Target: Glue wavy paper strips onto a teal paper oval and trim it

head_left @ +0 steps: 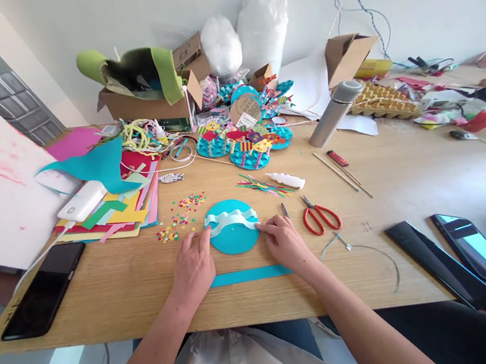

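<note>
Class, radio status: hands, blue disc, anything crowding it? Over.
Left hand at left edge of blue disc, right hand at right edge. Disc flat on table, pale strips across it. Confetti close on left, blue strip on near side.

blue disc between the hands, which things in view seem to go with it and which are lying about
Likely part of the job:
blue disc, left hand and right hand at its edges
pale strips across it
perhaps blue strip, red-handled scissors, white bottle, colourful confetti

Probably just lying about:
leftmost phone
silver flask
</note>
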{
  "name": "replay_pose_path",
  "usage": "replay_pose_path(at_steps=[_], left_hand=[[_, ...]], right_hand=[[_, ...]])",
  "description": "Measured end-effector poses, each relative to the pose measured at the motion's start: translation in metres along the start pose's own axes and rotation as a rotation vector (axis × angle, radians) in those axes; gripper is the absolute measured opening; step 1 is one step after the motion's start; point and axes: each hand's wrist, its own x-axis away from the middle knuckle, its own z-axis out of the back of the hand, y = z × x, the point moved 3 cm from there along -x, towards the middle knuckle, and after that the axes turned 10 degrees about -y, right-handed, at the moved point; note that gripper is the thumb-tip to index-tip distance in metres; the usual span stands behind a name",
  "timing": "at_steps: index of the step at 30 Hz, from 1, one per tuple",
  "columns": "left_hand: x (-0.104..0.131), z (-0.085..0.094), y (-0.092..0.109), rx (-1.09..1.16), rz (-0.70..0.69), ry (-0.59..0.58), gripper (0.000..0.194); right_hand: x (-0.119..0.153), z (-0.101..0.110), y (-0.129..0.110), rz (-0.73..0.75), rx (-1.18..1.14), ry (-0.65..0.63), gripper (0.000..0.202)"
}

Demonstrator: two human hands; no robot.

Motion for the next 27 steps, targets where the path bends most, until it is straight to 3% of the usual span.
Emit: replay_pose_path(at_steps=[18,27], left_hand=[[-0.002,0.002,-0.004,0.169,0.023,0.026,0.062],[0.001,0.004,-0.007,0.202,-0.025,0.082,0.066]], right_hand=[[-0.008,0.01,0.002,-0.064,-0.068,-0.073,0.035],[-0.004,0.008,-0.003,-0.035,0.013,-0.012,0.034]])
